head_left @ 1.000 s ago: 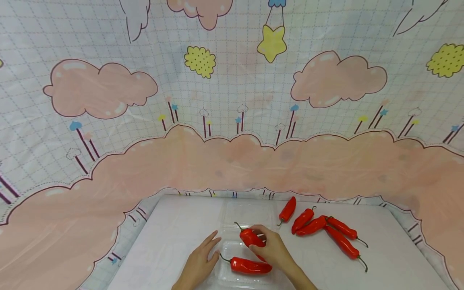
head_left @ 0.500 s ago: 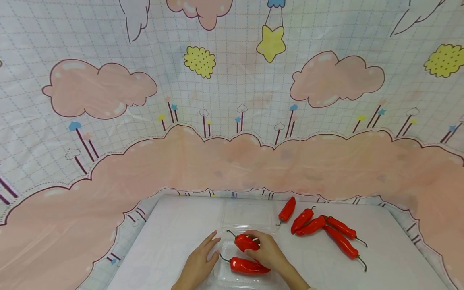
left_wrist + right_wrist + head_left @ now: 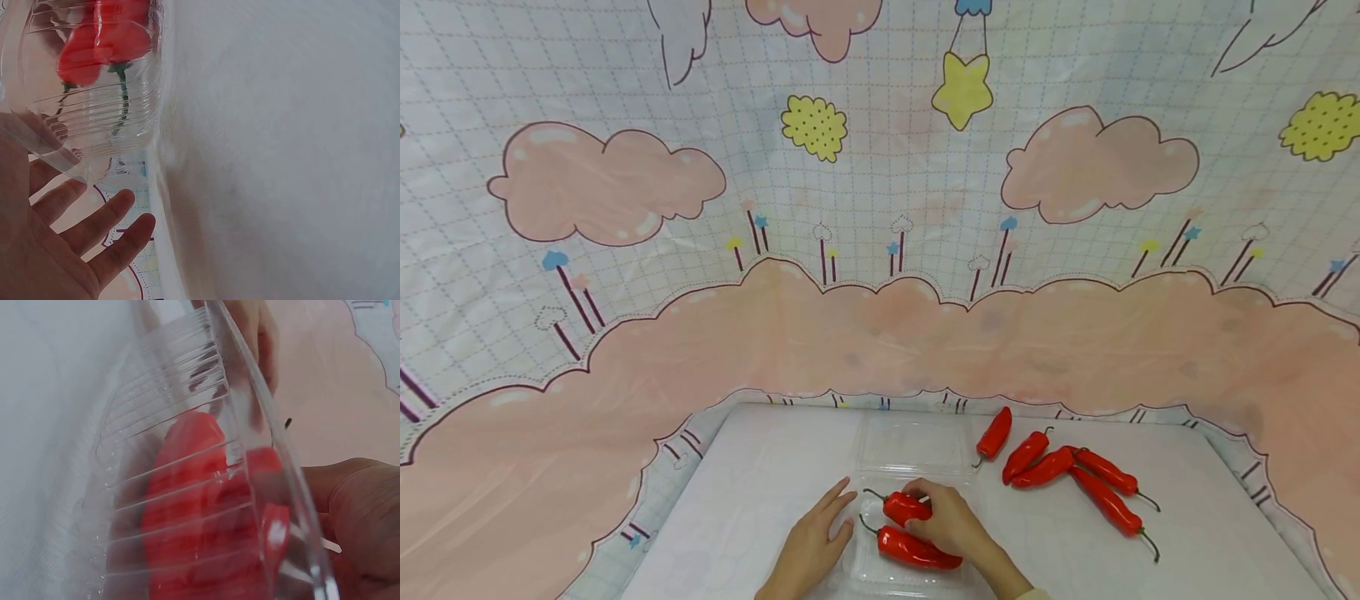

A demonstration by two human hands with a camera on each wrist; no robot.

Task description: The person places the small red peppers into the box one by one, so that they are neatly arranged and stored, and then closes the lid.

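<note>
Lower now, one likely light, slick pepper (image 3: pixel 901 507) suits a mid-body hold, right hand (image 3: pixel 949 518) pinching it, left hand (image 3: pixel 811 537) loosely spread.

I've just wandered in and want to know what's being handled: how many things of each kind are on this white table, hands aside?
Clear plastic container, lid included: 1
Glossy, elongated red peppers with green stems: 7 (5 on the white tabletop, 2 in or over the container)
Total: 8

Glossy peppers (image 3: pixel 917 550), ribbed plastic container (image 3: pixel 94 132), matt tabletop (image 3: pixel 752 467)
</note>
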